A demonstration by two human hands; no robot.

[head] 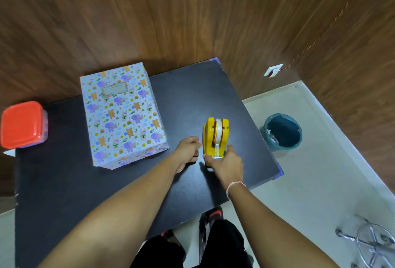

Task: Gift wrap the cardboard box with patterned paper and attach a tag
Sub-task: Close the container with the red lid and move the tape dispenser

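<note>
Right hand (226,164) grips the near end of one yellow tape dispenser (215,137) on the black table (85,182). Left hand (188,150), fingers loosely curled and holding nothing, rests just left of the dispenser. One wrapped box (123,118) stands further left, apart from both hands, with one tag (114,90) on top. One red-lidded container (21,124) sits at the table's left edge.

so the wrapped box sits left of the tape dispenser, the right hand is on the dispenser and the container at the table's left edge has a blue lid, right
Not quite: the lid is red, not blue. The head view shows the container at the left edge of the table with a red lid. The rest holds: the wrapped box sits left of the yellow tape dispenser, and the right hand is on the dispenser's near end.
</note>
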